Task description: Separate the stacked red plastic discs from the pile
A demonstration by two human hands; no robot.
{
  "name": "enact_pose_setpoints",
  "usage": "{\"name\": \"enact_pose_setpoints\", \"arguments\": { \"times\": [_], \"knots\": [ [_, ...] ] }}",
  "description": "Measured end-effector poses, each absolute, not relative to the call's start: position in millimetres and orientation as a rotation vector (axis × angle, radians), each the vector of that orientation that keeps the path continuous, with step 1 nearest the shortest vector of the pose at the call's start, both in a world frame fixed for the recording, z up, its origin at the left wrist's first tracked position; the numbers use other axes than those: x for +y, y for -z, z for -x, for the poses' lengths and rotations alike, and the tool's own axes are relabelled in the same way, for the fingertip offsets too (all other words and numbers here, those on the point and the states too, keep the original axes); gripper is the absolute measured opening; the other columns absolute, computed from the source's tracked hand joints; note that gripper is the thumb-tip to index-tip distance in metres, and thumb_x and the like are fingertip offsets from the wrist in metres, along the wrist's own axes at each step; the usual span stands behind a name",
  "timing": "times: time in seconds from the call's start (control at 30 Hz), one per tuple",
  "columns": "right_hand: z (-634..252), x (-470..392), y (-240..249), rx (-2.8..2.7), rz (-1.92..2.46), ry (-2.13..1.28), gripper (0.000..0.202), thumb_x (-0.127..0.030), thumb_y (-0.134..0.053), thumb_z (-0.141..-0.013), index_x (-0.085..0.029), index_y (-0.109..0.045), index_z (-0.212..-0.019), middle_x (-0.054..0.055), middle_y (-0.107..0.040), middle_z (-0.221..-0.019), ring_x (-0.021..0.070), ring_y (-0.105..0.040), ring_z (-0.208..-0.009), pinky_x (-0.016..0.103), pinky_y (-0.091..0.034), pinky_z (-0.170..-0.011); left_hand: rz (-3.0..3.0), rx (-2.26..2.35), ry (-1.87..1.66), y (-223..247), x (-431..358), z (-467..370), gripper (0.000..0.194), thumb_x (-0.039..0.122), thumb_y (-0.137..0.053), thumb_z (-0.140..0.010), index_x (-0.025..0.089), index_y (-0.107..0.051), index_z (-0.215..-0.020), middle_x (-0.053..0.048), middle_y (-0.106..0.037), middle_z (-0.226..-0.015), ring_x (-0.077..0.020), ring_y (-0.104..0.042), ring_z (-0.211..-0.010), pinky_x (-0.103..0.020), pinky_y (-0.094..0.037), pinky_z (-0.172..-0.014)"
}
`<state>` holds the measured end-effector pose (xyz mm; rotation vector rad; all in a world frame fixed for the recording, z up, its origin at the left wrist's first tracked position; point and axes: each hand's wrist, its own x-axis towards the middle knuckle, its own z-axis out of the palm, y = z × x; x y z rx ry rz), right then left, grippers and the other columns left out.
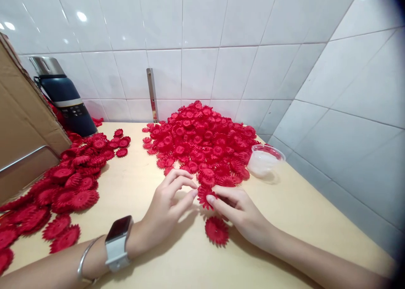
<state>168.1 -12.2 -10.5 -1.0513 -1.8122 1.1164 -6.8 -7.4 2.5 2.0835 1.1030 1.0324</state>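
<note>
In my right hand [242, 213] a red flower-shaped fabric piece [204, 197] with a fringed edge is pinched between thumb and fingers. My left hand [172, 200], with a watch [118, 242] and a bangle on its wrist, is just left of that piece. Its fingers are curved and apart, with nothing visible between them. Another red flower piece [217, 230] lies flat on the table below the held one. Just beyond both hands rises a large heap of small red flower pieces [202, 141].
A clear plastic bowl [265, 160] stands right of the heap. At the left, more red pieces [76, 183] spread beside a cardboard box [25, 112] and a dark blue bottle [68, 97]. A metal strip [152, 95] stands against the tiled wall [202, 74].
</note>
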Motion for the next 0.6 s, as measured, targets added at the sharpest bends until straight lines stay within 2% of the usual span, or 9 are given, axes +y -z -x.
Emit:
{"name": "enact_pose_setpoints", "arguments": {
  "times": [0.23,0.47,0.6],
  "knots": [
    [-168.8,-9.2,12.9,-1.666,1.098,-1.280,0.035,-0.036,-0.048,-0.080,-0.017,-0.037,-0.053,-0.006,-0.031,-0.049,0.0071,-0.031,-0.045,0.020,-0.024,-0.041,-2.084,1.068,-0.904,-2.7,-7.8,5.3,0.013,0.024,-0.049,-0.081,0.020,-0.061,-0.084,-0.004,-0.047,-0.101,-0.0169,-0.048,-0.096,-0.030,-0.039,-0.087],
    [-169.9,-9.4,13.0,-1.771,0.958,-1.401,0.030,-0.032,-0.047,-0.082,-0.015,-0.046,-0.058,-0.005,-0.035,-0.053,0.0070,-0.032,-0.048,0.021,-0.023,-0.044,-2.165,0.983,-0.878,0.4,-6.9,5.3,0.009,0.025,-0.056,-0.077,0.019,-0.062,-0.080,-0.005,-0.046,-0.101,-0.0170,-0.049,-0.095,-0.030,-0.041,-0.084],
    [-169.6,-6.6,9.1,-1.829,0.920,-1.420,0.027,-0.027,-0.044,-0.084,-0.016,-0.042,-0.060,-0.005,-0.035,-0.055,0.0073,-0.032,-0.050,0.021,-0.024,-0.046,-2.217,0.953,-0.874,-2.4,-8.5,4.5,0.010,0.017,-0.051,-0.079,0.017,-0.061,-0.080,-0.005,-0.047,-0.100,-0.0160,-0.049,-0.095,-0.028,-0.041,-0.085]
  ]
}}
